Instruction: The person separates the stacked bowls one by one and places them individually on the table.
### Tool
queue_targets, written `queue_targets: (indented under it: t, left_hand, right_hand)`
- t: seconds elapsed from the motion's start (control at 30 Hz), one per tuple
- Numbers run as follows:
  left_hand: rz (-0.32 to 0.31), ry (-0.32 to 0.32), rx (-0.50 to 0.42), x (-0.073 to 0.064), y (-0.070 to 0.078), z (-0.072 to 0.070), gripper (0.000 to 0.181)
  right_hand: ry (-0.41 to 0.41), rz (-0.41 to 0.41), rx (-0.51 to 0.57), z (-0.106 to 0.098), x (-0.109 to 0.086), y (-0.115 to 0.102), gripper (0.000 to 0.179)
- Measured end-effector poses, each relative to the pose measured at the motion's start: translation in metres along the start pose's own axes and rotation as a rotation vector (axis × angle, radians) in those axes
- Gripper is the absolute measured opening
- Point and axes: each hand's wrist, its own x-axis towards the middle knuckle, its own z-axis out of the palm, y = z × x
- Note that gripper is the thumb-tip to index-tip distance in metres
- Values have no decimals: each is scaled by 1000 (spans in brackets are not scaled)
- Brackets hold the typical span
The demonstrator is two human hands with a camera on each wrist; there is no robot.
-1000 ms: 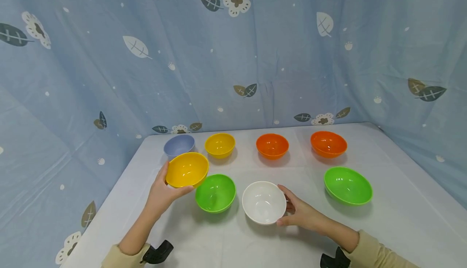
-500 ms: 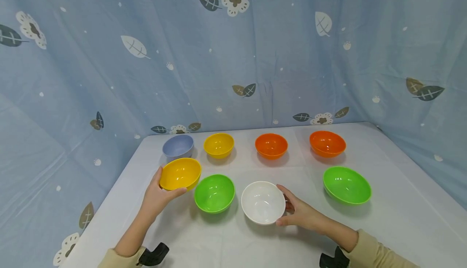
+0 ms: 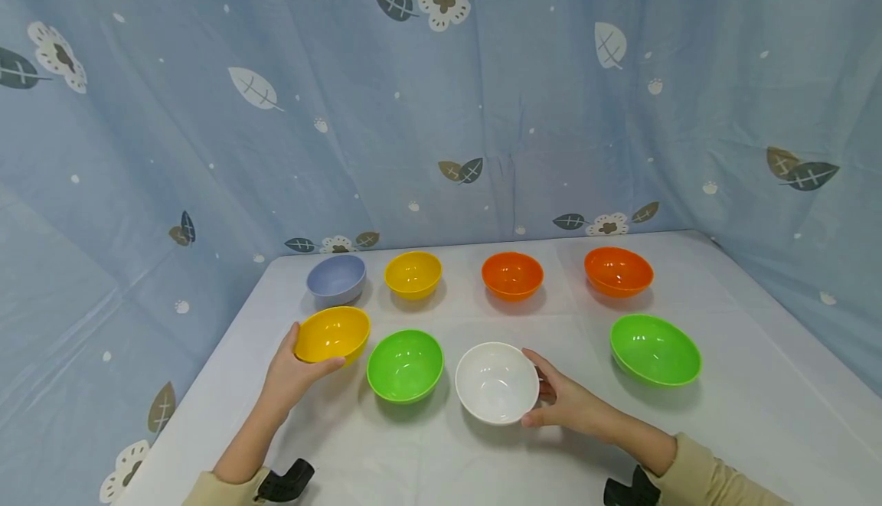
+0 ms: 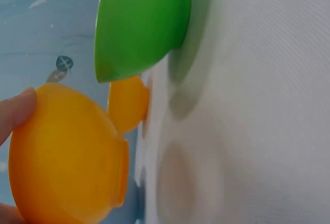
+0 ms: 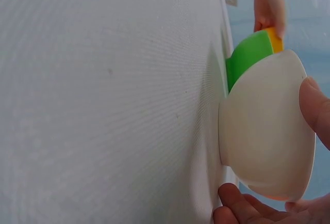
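In the head view my left hand (image 3: 298, 372) grips a yellow bowl (image 3: 334, 335) by its left side, thumb near the rim. The left wrist view has this yellow bowl (image 4: 67, 157) apart from the tablecloth, its shadow cast below it. My right hand (image 3: 568, 406) holds a white bowl (image 3: 497, 383) at its right side. Seen from the right wrist, the white bowl (image 5: 270, 126) has its foot at the cloth and my thumb (image 5: 315, 103) on its rim. Between these two bowls stands a green bowl (image 3: 405, 366), upright.
Along the back stand a periwinkle bowl (image 3: 337, 279), a second yellow bowl (image 3: 413, 275) and two orange bowls (image 3: 512, 275), (image 3: 619, 272). Another green bowl (image 3: 655, 350) is at the right. A white cloth (image 3: 427, 460) covers the table; a blue patterned curtain (image 3: 386, 108) hangs behind.
My left hand has carried the yellow bowl left, nearer and lower, away from the green bowl. The right hand and the white bowl have stayed in place.
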Motion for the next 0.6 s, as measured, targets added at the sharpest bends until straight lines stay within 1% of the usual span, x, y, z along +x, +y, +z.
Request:
queue_targets:
  t: [0.17,0.33,0.6]
  left_hand:
    - [-20,0,10,2,-6,-1,114]
    - [-25,2,15,3,-12,-3,113]
    - [-27,-6,29,6,-20,-3,113]
  right_hand:
    - [2,6,-4,0,0,-1,104]
    - [4,-4,-13,0,0,-1,104]
    - [8,4,-10,1,0,-3,104]
